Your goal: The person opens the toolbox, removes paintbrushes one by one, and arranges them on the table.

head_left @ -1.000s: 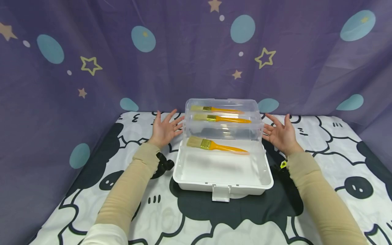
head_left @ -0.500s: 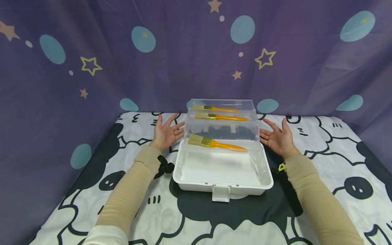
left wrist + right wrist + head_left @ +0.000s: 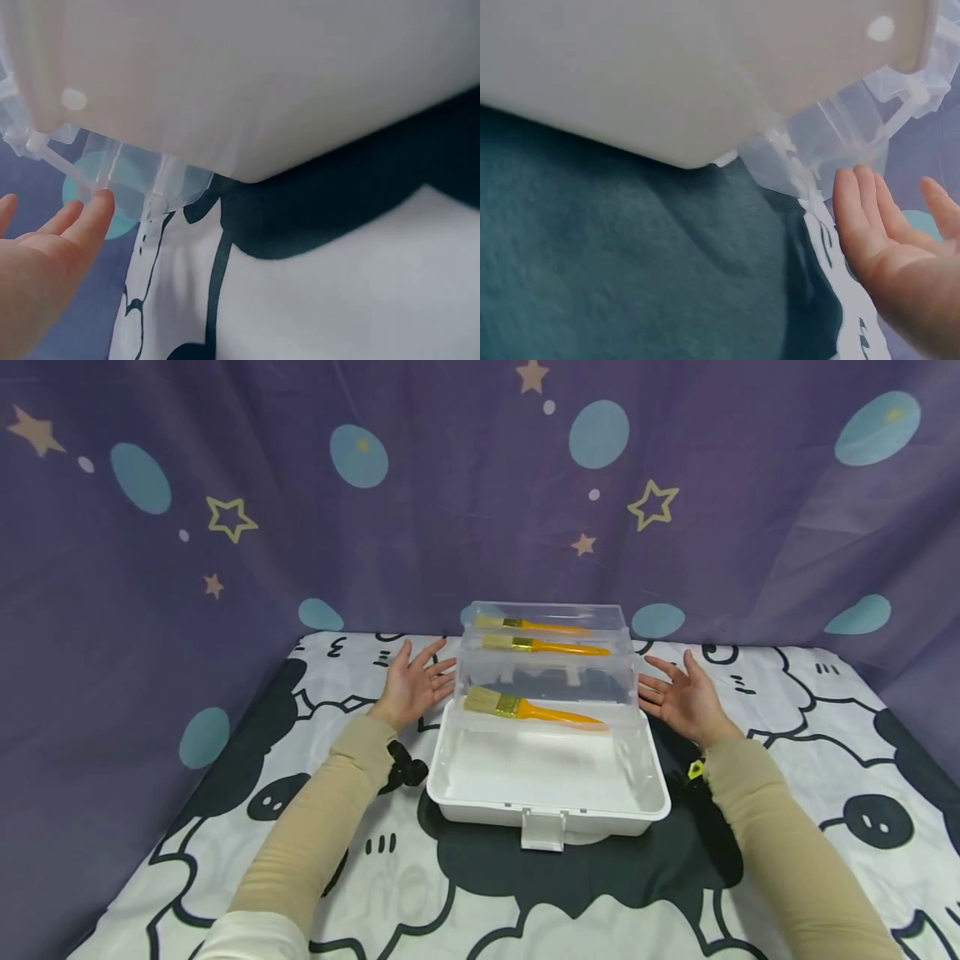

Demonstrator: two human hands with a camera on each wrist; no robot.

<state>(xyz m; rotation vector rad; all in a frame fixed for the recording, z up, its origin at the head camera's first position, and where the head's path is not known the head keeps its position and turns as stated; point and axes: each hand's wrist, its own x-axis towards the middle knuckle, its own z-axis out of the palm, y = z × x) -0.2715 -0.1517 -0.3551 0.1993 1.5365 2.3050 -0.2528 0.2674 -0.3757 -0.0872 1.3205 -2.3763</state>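
A white plastic storage box (image 3: 480,817) stands with its clear tiers (image 3: 546,681) folded up and back. Across the lowest tier lies a wide paintbrush (image 3: 555,716) with an orange handle. Two more brushes lie higher up, a middle brush (image 3: 566,648) and a top brush (image 3: 555,627). My left hand (image 3: 412,685) is beside the tiers on the left, palm up and fingers spread. In the left wrist view a fingertip overlaps the clear hinge arm (image 3: 64,166). On the other side, my right hand (image 3: 686,697) is held likewise, fingers extended, holding nothing.
A white latch (image 3: 542,832) hangs from the box's front edge. The box stands on a black-and-white cartoon cloth (image 3: 405,902). Close behind the tiers rises a purple curtain (image 3: 480,510) with stars and blue ovals.
The clear tiers with the brushes have tilted slightly further back. Both hands have come down a little, and the right one has shifted inward. The white base has stayed in place.
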